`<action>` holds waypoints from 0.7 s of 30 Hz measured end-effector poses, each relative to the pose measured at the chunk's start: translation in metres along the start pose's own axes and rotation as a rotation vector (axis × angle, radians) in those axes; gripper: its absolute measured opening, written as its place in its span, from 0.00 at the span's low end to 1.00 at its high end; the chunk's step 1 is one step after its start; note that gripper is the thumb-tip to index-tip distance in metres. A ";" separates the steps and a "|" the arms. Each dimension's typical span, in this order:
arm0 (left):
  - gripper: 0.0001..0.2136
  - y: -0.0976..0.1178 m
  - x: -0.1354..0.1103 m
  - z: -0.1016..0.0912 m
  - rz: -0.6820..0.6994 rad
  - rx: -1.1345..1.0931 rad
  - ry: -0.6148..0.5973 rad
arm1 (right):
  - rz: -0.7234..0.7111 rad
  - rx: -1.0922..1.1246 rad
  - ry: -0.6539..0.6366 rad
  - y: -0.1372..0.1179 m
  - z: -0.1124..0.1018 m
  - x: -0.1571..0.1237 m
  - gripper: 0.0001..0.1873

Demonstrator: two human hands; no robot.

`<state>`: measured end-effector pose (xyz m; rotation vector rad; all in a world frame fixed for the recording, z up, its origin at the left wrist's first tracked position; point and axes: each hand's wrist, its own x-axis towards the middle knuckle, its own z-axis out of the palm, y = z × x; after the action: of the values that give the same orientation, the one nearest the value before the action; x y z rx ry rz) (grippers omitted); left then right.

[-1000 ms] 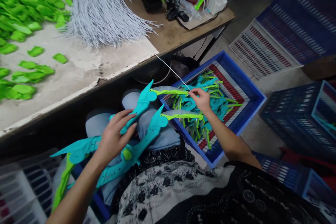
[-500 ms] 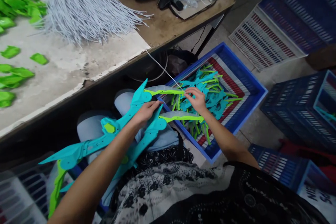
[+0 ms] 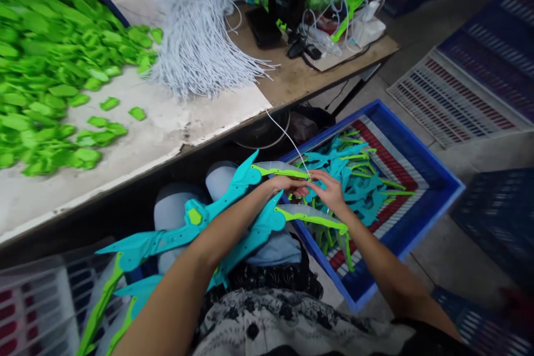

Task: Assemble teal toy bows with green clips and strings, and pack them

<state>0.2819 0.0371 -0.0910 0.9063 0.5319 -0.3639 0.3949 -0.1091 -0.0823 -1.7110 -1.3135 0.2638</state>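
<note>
Two teal and lime-green toy bows lie across my lap; the upper toy bow [image 3: 221, 200] has a green hexagonal piece at its middle, and the lower toy bow [image 3: 254, 239] is partly hidden by my left forearm. A thin white cord [image 3: 287, 136] runs from the table edge down to the upper bow's green tip. My left hand [image 3: 290, 184] is closed at that tip, its fingertips meeting those of my right hand. My right hand [image 3: 329, 192] pinches the cord's end at the tip. The fingers partly hide where cord and tip meet.
A blue crate [image 3: 434, 211] holding many similar bows stands at right. On the table [image 3: 167, 130] lie a heap of green pieces [image 3: 45, 83] and a bundle of white cords [image 3: 204, 39]. A white power strip [image 3: 367, 33] and wires sit behind. More crates [image 3: 500, 222] stand farther right.
My left hand has moved from the upper bow's teal part out to its green tip, beside my right hand. The cord hangs slacker, and the view has shifted, showing more table.
</note>
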 end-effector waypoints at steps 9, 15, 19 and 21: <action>0.13 -0.001 -0.124 -0.003 0.408 -0.077 0.465 | 0.130 -0.124 -0.059 0.007 -0.001 0.016 0.27; 0.17 -0.037 -0.276 -0.042 0.472 0.482 1.197 | 0.196 -0.181 -0.135 0.008 0.003 0.041 0.37; 0.21 -0.107 -0.346 -0.090 0.378 0.931 1.618 | 0.205 -0.330 -0.348 -0.005 -0.008 0.067 0.38; 0.22 -0.141 -0.361 -0.103 0.384 1.027 1.677 | 0.155 -0.399 -0.558 -0.019 -0.017 0.089 0.33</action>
<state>-0.1120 0.0685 -0.0252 2.2214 1.7255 0.6960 0.4297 -0.0429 -0.0271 -2.1777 -1.7193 0.6391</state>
